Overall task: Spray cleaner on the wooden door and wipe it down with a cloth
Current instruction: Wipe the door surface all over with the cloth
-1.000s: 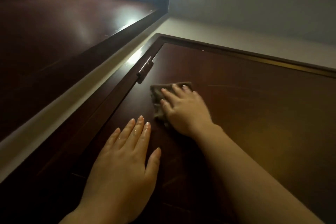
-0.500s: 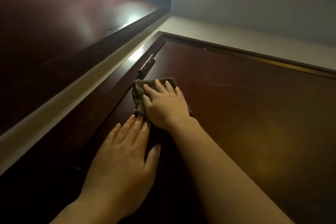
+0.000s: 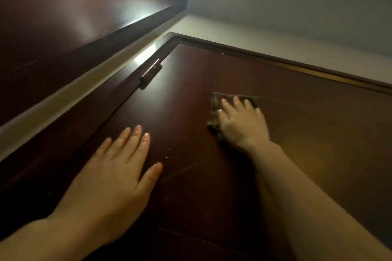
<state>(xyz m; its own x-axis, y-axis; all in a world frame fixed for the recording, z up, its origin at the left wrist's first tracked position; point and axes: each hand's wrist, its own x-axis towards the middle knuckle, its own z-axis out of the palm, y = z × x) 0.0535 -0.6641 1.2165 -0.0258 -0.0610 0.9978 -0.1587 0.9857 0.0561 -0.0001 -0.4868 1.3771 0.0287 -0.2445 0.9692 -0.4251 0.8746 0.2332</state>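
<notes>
The cloth slid right from the hinge, pressed beneath flat-fingered right grip; left grip equally released.

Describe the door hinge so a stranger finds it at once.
Start at the dark wooden door and follow its left edge up toward the top corner. The hinge sits on that edge, above the flat left hand: a short dark barrel, the only metal fitting.

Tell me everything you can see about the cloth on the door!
The cloth is small, dark grey-brown and looks soft. It lies flat against the wooden door, right of the hinge and apart from it. The right hand presses on it with straight fingers and covers most of it, so only its top and left edges show. The left hand does not touch it.
</notes>
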